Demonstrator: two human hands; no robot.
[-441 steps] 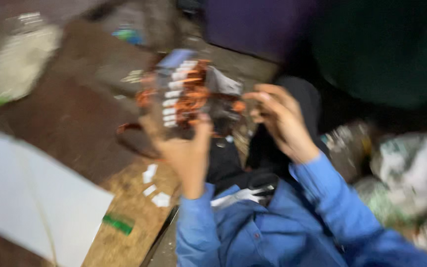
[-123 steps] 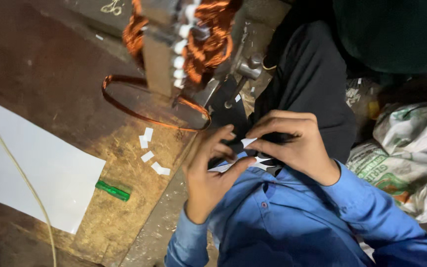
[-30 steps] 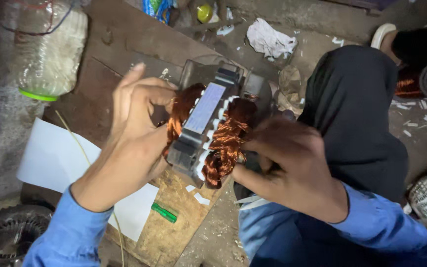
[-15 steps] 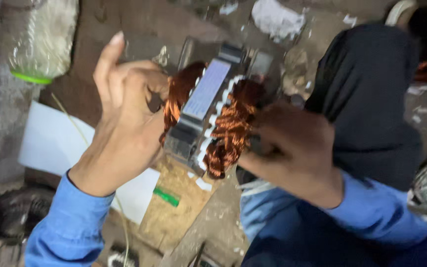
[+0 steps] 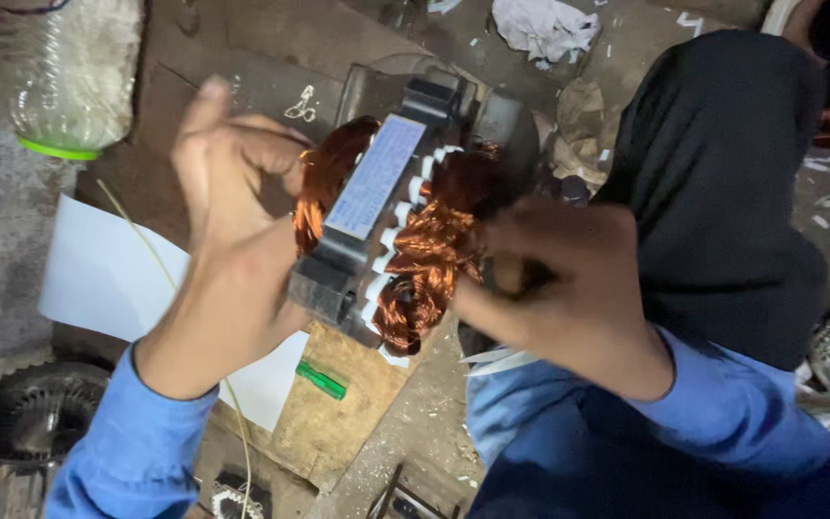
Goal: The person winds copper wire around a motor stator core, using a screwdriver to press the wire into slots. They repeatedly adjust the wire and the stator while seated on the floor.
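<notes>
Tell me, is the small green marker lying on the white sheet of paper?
No, the small green marker lies on the brown wooden board, just beside the white sheet of paper.
</notes>
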